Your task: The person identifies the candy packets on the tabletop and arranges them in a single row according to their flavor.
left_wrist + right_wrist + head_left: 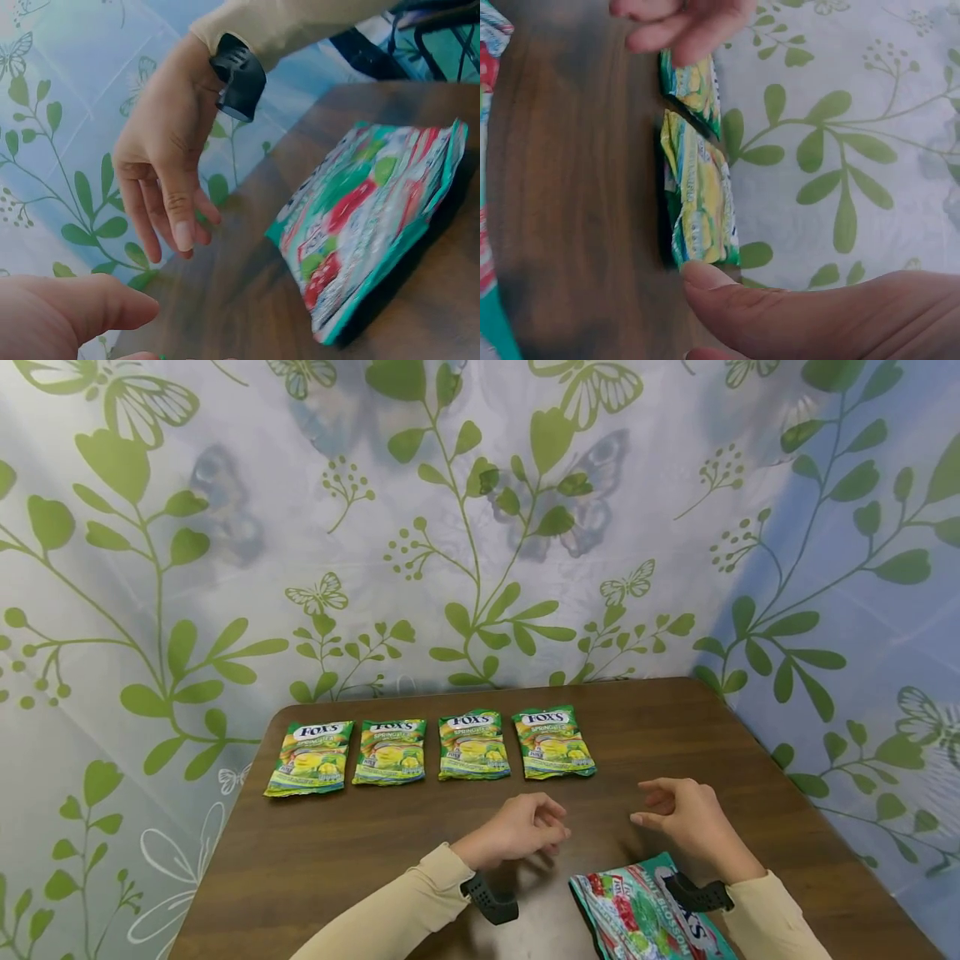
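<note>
My left hand point(519, 832) hovers over the middle of the table, fingers loosely bent and nothing in them. To its right, my right hand point(692, 823) hangs above the table with thumb and fingers apart, also holding nothing. Below the right wrist lies a larger teal and red Fox's candy bag point(637, 910), tilted on the table and partly covered by the wrist strap; the left wrist view shows this bag point(360, 217) whole. Several green and yellow Fox's candy bags stand in a row along the far side, the rightmost bag point(553, 745) nearest both hands.
The other green bags in the row are the leftmost bag point(311, 760), the second bag point(390, 753) and the third bag point(473, 747). They lie on a brown wooden table point(300, 860). A leaf-patterned curtain point(360, 527) hangs behind the table and along its right side.
</note>
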Tool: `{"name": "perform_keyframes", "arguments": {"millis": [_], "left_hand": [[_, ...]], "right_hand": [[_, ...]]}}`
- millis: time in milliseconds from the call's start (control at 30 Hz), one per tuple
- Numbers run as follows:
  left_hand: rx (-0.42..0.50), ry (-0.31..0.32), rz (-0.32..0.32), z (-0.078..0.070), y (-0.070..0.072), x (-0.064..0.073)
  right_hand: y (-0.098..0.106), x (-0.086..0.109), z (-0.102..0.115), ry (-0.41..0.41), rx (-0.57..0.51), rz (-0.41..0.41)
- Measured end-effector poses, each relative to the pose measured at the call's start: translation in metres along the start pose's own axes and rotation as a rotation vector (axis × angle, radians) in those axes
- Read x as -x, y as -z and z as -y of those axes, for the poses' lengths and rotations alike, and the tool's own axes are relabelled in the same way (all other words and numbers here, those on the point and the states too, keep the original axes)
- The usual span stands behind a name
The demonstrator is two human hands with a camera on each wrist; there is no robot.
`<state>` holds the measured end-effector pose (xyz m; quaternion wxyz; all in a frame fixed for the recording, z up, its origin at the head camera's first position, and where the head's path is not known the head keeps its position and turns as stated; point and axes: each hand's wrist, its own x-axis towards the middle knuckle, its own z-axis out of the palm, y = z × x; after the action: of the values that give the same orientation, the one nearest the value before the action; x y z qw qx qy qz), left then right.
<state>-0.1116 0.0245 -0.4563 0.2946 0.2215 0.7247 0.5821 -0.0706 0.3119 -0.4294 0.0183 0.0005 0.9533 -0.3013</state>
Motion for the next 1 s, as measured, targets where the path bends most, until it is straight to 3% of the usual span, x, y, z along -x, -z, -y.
{"name": "perform_keyframes", "arguments": {"millis": [200,433,733,1000], "left_hand": [[0.125,0.046,0.001,0.003,0.001,0.014],[0.181,0.085,0.024,0.012,-0.001,0.022],[0.289,0.126,0.089,0.023,-0.014,0.033],[0.338,0.143,0.08,0.035,-0.025,0.038]], "right_hand": [[-0.002,0.01,-0.008,-0.053,0.0,0.024],[-0.006,0.021,-0.019,-0.15,-0.023,0.065],[-0.012,0.029,-0.032,-0.213,-0.062,0.117],[-0.014,0.036,-0.035,-0.275,-0.137,0.147]]}}
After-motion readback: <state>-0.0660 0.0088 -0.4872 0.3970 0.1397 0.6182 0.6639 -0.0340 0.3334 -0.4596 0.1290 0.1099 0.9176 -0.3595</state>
